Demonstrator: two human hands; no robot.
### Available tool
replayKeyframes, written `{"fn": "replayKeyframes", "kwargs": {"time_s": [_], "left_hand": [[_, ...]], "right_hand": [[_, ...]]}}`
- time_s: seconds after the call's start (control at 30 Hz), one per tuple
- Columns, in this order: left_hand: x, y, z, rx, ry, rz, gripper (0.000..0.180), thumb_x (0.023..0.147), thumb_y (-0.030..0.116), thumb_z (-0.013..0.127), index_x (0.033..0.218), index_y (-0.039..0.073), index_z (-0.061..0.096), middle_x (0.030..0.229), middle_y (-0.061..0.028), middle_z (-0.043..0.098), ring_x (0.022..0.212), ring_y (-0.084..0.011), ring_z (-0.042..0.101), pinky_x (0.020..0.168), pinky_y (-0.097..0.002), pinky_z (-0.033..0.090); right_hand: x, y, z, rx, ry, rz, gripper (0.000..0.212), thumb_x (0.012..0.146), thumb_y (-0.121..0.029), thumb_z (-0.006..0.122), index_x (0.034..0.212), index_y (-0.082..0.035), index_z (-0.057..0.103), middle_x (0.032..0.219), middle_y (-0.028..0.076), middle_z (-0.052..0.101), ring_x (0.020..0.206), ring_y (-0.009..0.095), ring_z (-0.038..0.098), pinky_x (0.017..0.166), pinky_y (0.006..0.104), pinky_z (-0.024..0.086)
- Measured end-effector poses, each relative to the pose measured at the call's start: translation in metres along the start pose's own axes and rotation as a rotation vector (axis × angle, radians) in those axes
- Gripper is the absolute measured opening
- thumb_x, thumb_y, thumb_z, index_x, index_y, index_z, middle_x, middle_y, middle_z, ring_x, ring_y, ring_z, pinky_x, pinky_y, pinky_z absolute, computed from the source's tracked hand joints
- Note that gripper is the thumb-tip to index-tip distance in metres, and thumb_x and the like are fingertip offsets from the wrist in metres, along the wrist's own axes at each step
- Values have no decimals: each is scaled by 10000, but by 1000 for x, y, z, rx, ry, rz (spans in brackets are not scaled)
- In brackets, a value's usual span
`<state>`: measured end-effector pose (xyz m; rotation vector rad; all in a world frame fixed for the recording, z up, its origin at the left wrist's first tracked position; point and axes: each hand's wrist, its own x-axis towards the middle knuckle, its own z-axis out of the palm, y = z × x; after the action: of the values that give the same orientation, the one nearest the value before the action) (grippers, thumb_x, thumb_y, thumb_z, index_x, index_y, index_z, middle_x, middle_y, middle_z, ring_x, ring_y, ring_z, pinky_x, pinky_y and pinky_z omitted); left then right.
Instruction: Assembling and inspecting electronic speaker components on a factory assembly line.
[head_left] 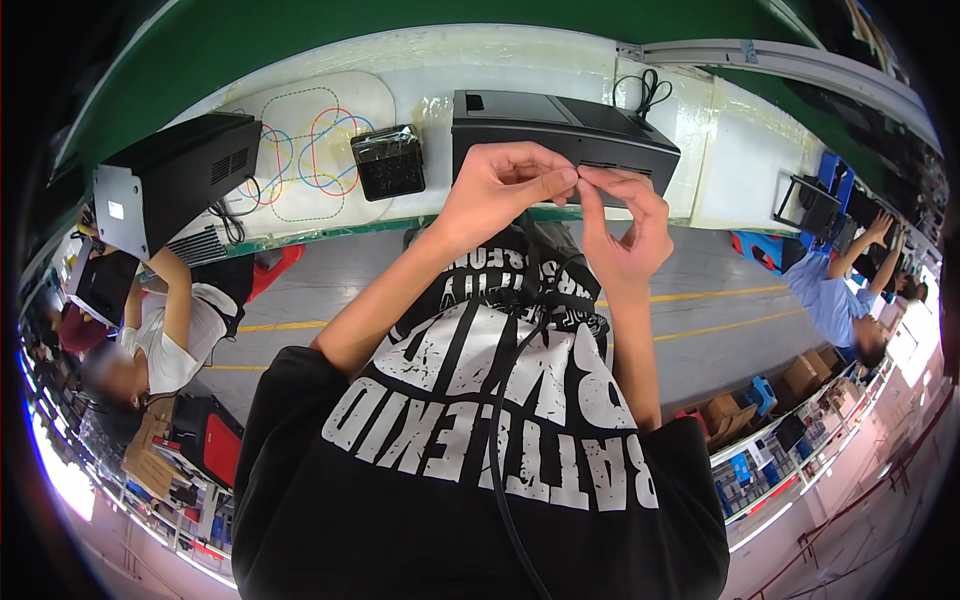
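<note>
Raised in front of the long black box-shaped device (pixel 560 120), my left hand (pixel 510 190) and my right hand (pixel 628 225) meet at their fingertips. Thumb and forefinger of each hand are pinched together. Whatever lies between them is too small to make out. The device rests on the white workbench (pixel 440 60), with a coiled black cable (pixel 650 92) at its far right end. To the left of my hands sits a small black tray (pixel 388 163) with something glossy in it.
Farther left, another black device (pixel 180 175) with a grey end plate stands by a mat (pixel 330 110) printed with coloured loops. One co-worker (pixel 170 340) is at the left, another (pixel 835 290) at the right. Cardboard boxes (pixel 800 375) stand behind on the right.
</note>
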<state>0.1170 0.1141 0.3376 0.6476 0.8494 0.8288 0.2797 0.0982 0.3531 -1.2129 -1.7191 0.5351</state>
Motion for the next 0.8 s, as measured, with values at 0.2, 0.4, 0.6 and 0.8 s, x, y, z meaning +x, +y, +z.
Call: {"fn": "replayKeyframes", "kwargs": {"time_s": [0.2,0.4,0.6,0.8], "left_hand": [[0,-11,-1,-74,-46,-8,148,900,89,645,982,-35,657,857,-66,658,770,-116,604,748,-254,496],[3,-23,-7,68,-141,-38,182,911,126,646,970,-46,655,824,-54,647,763,-105,591,725,-243,487],[22,-44,-14,92,-107,-166,159,885,125,677,935,-26,674,858,-60,664,764,-110,603,717,-251,492],[52,-61,-39,1248,246,595,248,811,162,692,1045,87,660,1079,-66,614,1046,-271,546,951,-393,393]], "right_hand": [[-5,-11,-10,100,-12,199,388,759,133,703,1056,10,488,891,145,697,807,174,666,751,280,524],[-15,-6,-18,-43,-136,87,365,769,104,706,1031,-12,480,868,130,682,766,161,651,744,268,510],[-45,44,-1,-25,3,218,296,768,83,699,904,-37,465,849,122,665,738,195,629,692,280,497],[-51,107,26,-295,62,170,258,792,32,688,870,-32,452,833,115,632,702,257,608,620,326,489]]}}
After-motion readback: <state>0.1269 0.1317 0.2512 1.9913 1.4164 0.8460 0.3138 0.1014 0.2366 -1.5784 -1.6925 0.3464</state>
